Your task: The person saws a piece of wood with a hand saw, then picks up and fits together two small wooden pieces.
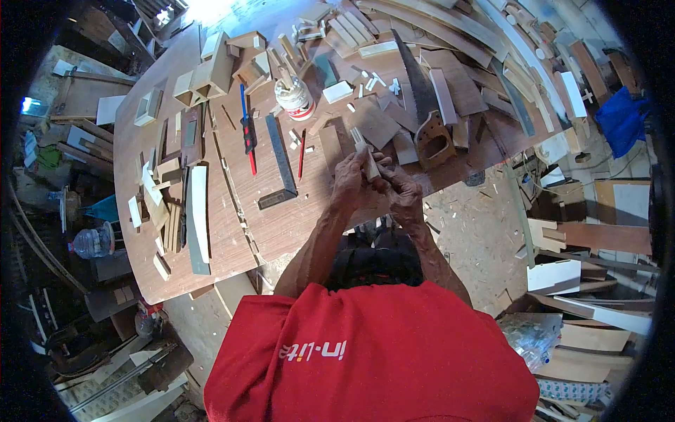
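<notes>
Close to the table's near edge, my left hand (349, 176) is closed around a small pale wooden piece (363, 149) with narrow prongs at its upper end. My right hand (403, 193) meets it at the lower end, fingers bent and pinched there; whether it grips the same piece or something tiny is hidden. A handsaw (419, 88) with a wooden handle lies just right of my hands. Left of them are a red pencil (301, 153), a dark try square (279, 158) and a red and black tool (249, 133) with a blue upper part.
A white tub (295, 102) holding sticks stands mid-table. Wooden box frames (211, 74) sit at the back left, and offcuts (376, 119) cover much of the table (232, 260). Boards (590, 337) crowd the right side, with a blue cloth (622, 123) above.
</notes>
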A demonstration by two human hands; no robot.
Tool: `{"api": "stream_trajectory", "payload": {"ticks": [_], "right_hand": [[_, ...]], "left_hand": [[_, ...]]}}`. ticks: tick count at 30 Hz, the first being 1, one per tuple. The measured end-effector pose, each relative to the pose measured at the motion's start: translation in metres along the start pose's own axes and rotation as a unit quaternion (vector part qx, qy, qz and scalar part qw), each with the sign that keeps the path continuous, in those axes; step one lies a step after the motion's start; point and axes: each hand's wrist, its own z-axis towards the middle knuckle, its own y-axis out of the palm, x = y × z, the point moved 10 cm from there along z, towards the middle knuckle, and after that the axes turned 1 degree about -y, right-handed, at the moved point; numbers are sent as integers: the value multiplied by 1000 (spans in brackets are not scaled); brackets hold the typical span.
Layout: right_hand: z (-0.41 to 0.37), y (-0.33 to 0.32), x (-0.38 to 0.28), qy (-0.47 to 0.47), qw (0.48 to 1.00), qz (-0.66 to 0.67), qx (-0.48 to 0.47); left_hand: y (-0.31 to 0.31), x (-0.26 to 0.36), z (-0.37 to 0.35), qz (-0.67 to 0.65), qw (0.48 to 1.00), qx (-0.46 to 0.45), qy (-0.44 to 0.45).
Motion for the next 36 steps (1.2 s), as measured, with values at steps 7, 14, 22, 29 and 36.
{"api": "stream_trajectory", "payload": {"ticks": [7, 14, 22, 29, 36], "right_hand": [[2, 4, -8, 2, 994, 107, -3], [6, 7, -14, -86, 992, 94, 14], [9, -7, -15, -99, 994, -30, 43], [16, -34, -24, -20, 990, 9, 141], [18, -48, -49, -86, 979, -25, 183]], "left_hand": [[4, 3, -3, -8, 1000, -28, -1], [18, 36, -20, 199, 970, -13, 141], [22, 57, -29, 181, 976, -32, 115], [-22, 92, -19, 534, 797, 151, 239], [-29, 108, 4, 624, 702, 167, 300]]}}
